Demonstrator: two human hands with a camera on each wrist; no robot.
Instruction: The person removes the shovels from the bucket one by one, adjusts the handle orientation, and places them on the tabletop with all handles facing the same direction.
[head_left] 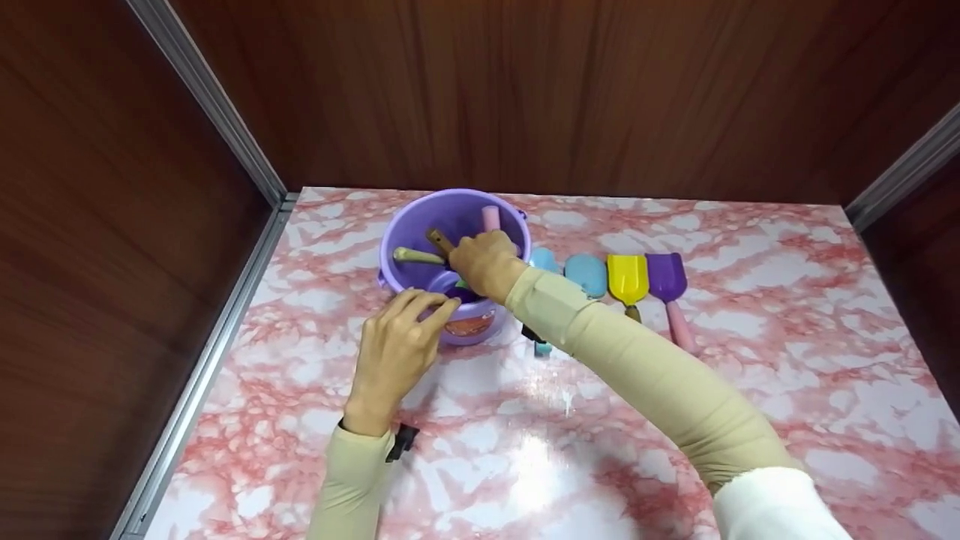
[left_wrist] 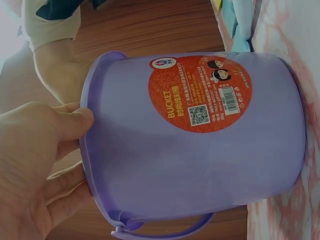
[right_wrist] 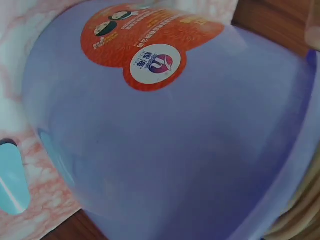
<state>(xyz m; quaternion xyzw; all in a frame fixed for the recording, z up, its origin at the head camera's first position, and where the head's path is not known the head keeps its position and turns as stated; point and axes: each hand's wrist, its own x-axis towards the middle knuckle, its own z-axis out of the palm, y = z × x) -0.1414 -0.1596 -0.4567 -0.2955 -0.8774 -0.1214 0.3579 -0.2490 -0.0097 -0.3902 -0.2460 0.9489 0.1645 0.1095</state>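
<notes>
A purple bucket [head_left: 409,225] stands upright on the table, its red-orange label [left_wrist: 200,92] plain in the left wrist view. My left hand [head_left: 397,337] pinches the near rim, the thumb outside and the other fingers over the edge. Inside the bucket reaches my right hand [head_left: 487,262]; its fingertips are hidden, so I cannot tell if they hold anything. Around that hand, a brown handle [head_left: 440,241], an olive-green handle [head_left: 418,256] and a pink handle [head_left: 490,217] stick up in the bucket.
Right of the bucket lie a light-blue scoop [head_left: 586,275], a yellow toy shovel [head_left: 628,277] and a purple toy shovel [head_left: 666,277] with a pink handle. Another light-blue piece [head_left: 543,259] is partly behind my right forearm. Brown wood panels [head_left: 525,97] enclose the marbled table [head_left: 300,360].
</notes>
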